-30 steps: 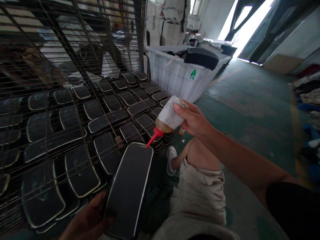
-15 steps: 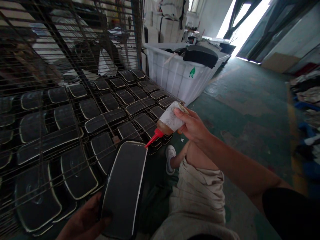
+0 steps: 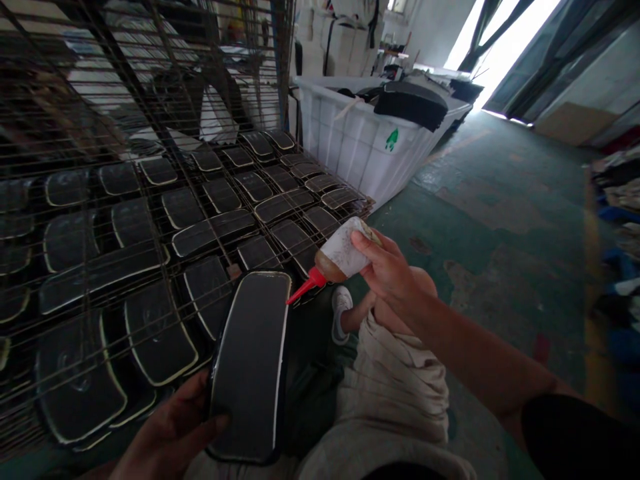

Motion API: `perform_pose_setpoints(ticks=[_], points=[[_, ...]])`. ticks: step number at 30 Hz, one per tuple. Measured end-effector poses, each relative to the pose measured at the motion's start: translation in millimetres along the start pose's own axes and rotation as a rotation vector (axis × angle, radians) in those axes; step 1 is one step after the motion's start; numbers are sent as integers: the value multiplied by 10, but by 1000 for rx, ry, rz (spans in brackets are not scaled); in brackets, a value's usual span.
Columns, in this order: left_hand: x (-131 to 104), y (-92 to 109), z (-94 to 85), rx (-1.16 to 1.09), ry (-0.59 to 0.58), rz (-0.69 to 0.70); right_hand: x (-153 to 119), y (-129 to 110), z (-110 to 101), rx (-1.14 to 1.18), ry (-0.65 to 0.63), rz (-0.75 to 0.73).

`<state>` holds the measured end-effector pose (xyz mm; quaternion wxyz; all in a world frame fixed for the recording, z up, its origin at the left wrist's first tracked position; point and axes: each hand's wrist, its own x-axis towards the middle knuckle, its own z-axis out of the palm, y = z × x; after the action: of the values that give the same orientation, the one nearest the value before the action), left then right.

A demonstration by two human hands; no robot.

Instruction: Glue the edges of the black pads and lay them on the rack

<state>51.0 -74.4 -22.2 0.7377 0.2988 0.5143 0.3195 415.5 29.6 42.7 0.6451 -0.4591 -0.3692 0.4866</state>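
Observation:
My left hand [image 3: 173, 427] grips the lower left side of a long dark panel [image 3: 253, 360] with rounded corners, thumb on its face. A pale line of glue runs along the panel's border. My right hand [image 3: 383, 263] is closed round a white glue bottle [image 3: 345, 248] with brownish liquid inside. The bottle is tilted down to the left. Its red nozzle [image 3: 303, 287] has its tip at the panel's upper right edge. Several similar dark panels [image 3: 160, 333], also edged with pale lines, lie on a wire rack to the left.
A wire mesh rack [image 3: 150, 127] rises at the left. Beyond it stands a large white bin [image 3: 345, 133] with dark padded pieces [image 3: 410, 107] in it. Green floor [image 3: 480, 233] stretches to the right, with piled cloth [image 3: 620, 200] at the far right edge.
The nozzle tip has moved from the panel's top right corner a little way down its right edge. My left hand still holds the panel, which now sits slightly more upright.

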Motion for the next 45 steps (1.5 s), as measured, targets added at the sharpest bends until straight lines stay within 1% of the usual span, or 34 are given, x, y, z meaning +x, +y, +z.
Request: perform_pose_setpoints(ticks=[2, 7, 9, 11, 15, 19, 23, 26, 29, 34, 38, 42, 45], points=[[-22, 37, 58, 27, -11, 13, -74, 4, 16, -8, -14, 8], [-94, 146, 251, -8, 102, 34, -269, 6, 63, -50, -7, 28], [-100, 175, 293, -9, 78, 23, -329, 36, 71, -88, -7, 28], [-94, 194, 304, -13, 57, 7, -376, 80, 70, -114, -22, 22], [-81, 205, 278, -74, 94, 1, -467, 139, 59, -131, -45, 45], [-92, 220, 290, -90, 54, -5, -578, 101, 76, -127, -69, 56], [-105, 260, 350, -147, 105, 1, -686, 59, 99, -101, -73, 65], [-83, 287, 343, -123, 80, -6, -744, 78, 87, -112, -68, 64], [-55, 302, 306, -128, 52, -3, -782, 109, 54, -150, -92, 39], [-43, 326, 317, -185, 98, 4, -840, 100, 22, -173, -158, -3], [-25, 355, 347, -233, 133, 20, -887, 43, 63, -139, -200, -2], [-16, 376, 356, -219, 158, 50, -904, 13, 112, -93, -204, -1], [-31, 396, 398, -235, 188, 70, -906, 49, 117, -50, -191, -10]])
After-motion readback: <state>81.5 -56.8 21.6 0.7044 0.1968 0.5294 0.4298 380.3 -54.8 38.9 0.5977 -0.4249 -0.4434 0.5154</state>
